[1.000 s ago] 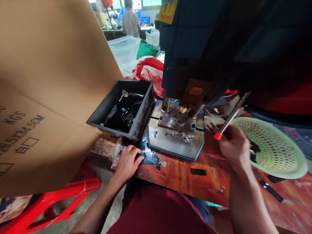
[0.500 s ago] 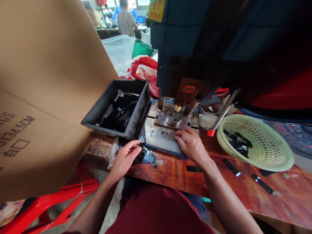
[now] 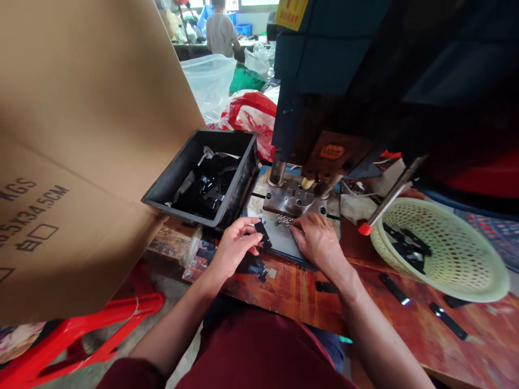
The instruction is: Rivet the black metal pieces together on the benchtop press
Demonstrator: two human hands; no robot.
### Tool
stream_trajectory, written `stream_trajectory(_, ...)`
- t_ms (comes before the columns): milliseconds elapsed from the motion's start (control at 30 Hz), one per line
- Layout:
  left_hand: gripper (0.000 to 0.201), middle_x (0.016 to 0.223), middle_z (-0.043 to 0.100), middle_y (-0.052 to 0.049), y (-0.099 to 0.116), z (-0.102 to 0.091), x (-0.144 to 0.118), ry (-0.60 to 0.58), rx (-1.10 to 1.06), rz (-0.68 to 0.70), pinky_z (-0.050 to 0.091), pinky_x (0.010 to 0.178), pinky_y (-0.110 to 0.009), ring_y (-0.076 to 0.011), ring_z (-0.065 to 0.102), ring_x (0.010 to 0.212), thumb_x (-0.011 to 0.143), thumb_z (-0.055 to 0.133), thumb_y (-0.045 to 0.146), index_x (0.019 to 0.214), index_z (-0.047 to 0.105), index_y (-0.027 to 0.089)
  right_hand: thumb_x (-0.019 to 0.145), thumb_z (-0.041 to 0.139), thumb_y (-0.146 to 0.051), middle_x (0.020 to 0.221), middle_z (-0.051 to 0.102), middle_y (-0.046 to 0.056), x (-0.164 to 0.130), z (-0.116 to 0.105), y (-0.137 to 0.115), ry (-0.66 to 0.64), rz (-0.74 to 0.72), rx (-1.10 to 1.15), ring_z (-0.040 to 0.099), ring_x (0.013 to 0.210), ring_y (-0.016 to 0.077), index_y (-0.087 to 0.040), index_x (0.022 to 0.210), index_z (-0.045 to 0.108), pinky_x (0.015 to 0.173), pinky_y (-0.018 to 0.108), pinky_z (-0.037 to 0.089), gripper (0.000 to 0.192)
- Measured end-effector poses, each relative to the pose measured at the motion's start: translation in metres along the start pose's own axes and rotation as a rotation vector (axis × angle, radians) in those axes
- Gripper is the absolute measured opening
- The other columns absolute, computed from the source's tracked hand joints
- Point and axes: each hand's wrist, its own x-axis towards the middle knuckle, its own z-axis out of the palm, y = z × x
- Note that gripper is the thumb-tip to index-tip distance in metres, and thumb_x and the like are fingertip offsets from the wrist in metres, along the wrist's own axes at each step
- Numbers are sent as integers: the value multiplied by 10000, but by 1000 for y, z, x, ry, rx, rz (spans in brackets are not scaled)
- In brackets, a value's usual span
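Worn wooden bench [image 3: 300, 292] in a crowded workshop, with a dark press [image 3: 324, 97] standing at its far edge and a tall cardboard box [image 3: 81, 135] on the left. The left hand [image 3: 233, 249] is curled, thumb and forefinger pinching a small black plate [image 3: 261, 233] just above the near left corner of the grey base plate [image 3: 279, 240]. The right hand [image 3: 318, 240] lies palm down on that base plate, fingers bent, fingertips touching a scatter of small shiny rivets [image 3: 285, 220] in front of the steel die [image 3: 295, 201]; whether it grips one cannot be told.

Half a second ago the left hand was lower and nearer, over the loose black pieces [image 3: 253, 266] at the bench edge; it has since lifted toward the base plate with the plate in its pinch. The right hand has stayed at the rivets.

A black bin [image 3: 203, 181] of dark parts sits to the left of the press, and a pale green basket [image 3: 441, 248] on the right holds more. A red-tipped lever [image 3: 385, 202] slants above the basket. The upper press is in shadow and cut off, and a person [image 3: 221, 32] stands far back.
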Motion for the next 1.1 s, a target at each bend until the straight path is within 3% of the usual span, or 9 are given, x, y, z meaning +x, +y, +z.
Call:
stream_trajectory(267, 513, 800, 578, 34, 1, 11, 14, -31, -127, -33, 579, 521, -233, -137, 684, 663, 711, 871, 326, 1161, 692, 155, 1030, 515, -267, 896, 662, 127, -4, 9, 0, 57, 20, -68, 595, 901, 290, -186, 933, 708, 825, 419, 460, 230)
stream_trajectory(433, 531, 807, 574, 32, 1, 11, 16, -60, -165, -64, 477, 430, -183, -168, 747, 646, 760, 845, 361, 1228, 683, 169, 1033, 513, -263, 895, 675, 120, -3, 0, 0, 60, 42, 2, 597, 886, 292, -219, 935, 680, 831, 438, 469, 198)
stream_trajectory(633, 556, 808, 606, 22, 1, 11, 15, -57, -180, -64, 409, 385, -174, -196, 769, 642, 750, 849, 359, 1233, 665, 156, 1055, 482, -331, 940, 684, 101, 32, -26, 17, 199, 67, 184, 592, 913, 280, -249, 982, 652, 890, 445, 479, 202)
stream_trajectory(800, 546, 866, 676, -17, 1, 13, 15, -75, -182, -79, 409, 380, -170, -204, 777, 657, 746, 857, 375, 1213, 678, 154, 1030, 499, -343, 893, 642, 106, 66, -19, 30, 182, 76, 194, 569, 897, 280, -241, 895, 625, 867, 439, 471, 211)
stream_trajectory(1100, 537, 775, 629, 17, 3, 5, 16, -58, -168, -73, 380, 386, -166, -192, 762, 623, 740, 860, 398, 1189, 688, 159, 1002, 537, -416, 926, 638, 63, 64, -17, 41, 253, 244, 463, 604, 843, 220, -238, 882, 615, 811, 374, 498, 228)
